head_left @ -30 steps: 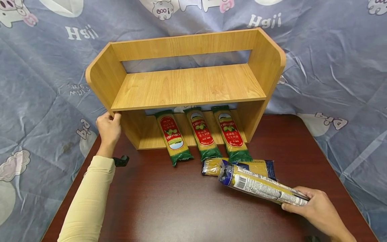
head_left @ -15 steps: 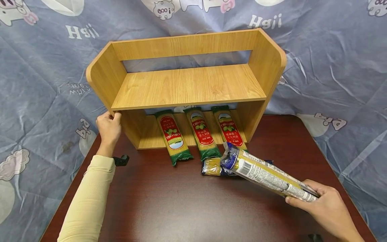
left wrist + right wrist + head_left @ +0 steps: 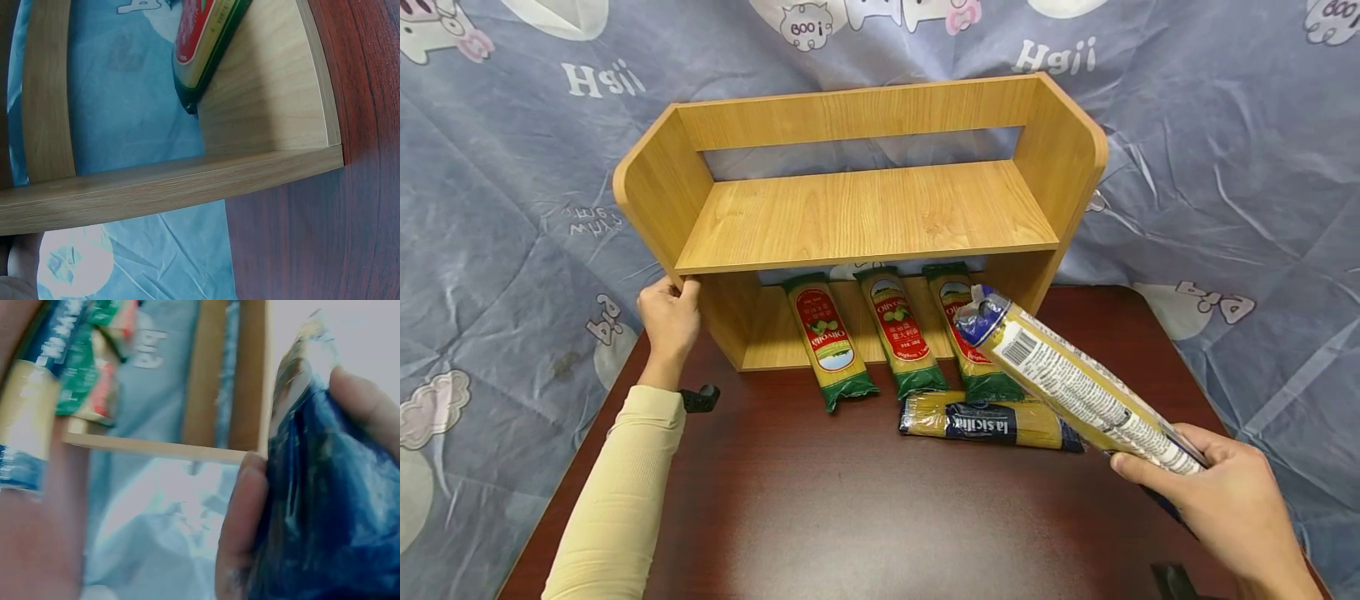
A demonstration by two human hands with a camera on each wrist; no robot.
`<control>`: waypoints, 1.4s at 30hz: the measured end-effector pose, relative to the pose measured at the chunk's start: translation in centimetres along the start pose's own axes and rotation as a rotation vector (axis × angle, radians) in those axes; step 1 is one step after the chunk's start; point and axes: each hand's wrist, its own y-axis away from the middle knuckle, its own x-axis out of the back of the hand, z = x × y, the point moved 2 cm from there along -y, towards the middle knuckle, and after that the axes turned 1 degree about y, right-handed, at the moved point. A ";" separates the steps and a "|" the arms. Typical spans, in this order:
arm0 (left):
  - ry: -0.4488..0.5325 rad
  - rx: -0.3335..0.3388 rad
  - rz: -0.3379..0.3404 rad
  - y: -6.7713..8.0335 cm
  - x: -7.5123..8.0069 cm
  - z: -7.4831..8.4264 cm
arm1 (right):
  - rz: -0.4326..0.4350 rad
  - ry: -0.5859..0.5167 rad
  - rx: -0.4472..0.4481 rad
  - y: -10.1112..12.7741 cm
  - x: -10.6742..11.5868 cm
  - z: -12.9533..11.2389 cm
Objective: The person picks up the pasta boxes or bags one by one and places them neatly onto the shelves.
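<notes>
The right hand (image 3: 1232,496) grasps the near end of a blue-ended pasta packet (image 3: 1078,379), whose long axis runs from that grip toward ten o'clock, where the shelf (image 3: 872,215) also lies, while the left hand (image 3: 670,321), farther from the packet, grips the shelf's left side.

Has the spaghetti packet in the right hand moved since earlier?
Yes: against the wooden shelf, the spaghetti packet has shifted up and rightward in the head view.
</notes>
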 end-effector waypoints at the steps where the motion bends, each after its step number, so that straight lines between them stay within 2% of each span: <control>1: -0.003 0.000 0.001 0.0 0.0 0.0 | 0.016 0.003 -0.014 0.0 0.2 -0.3; 6: 0.003 -0.004 -0.006 0.2 0.1 -0.1 | 0.085 0.029 -0.034 0.2 1.1 -2.0; 7: 0.003 -0.007 -0.003 0.0 -0.1 -0.7 | 0.092 0.033 -0.041 0.1 1.3 -2.3; 12: 0.018 -0.004 0.004 -0.1 0.1 -0.6 | 0.146 0.063 -0.064 -0.1 1.7 -4.2; 17: 0.017 -0.015 -0.003 -0.1 0.0 -0.5 | 0.240 0.050 -0.050 -0.6 2.0 -5.8; 23: 0.016 -0.009 0.009 -0.2 -0.1 -0.7 | 0.359 -0.024 -0.050 -1.5 2.2 -8.2; 31: 0.000 0.005 0.006 -0.3 -0.1 -0.9 | 0.490 -0.046 0.085 -2.7 1.2 -11.4; 42: 0.027 -0.007 -0.009 -0.1 0.0 -0.5 | 0.503 0.004 0.171 -6.0 0.5 -14.3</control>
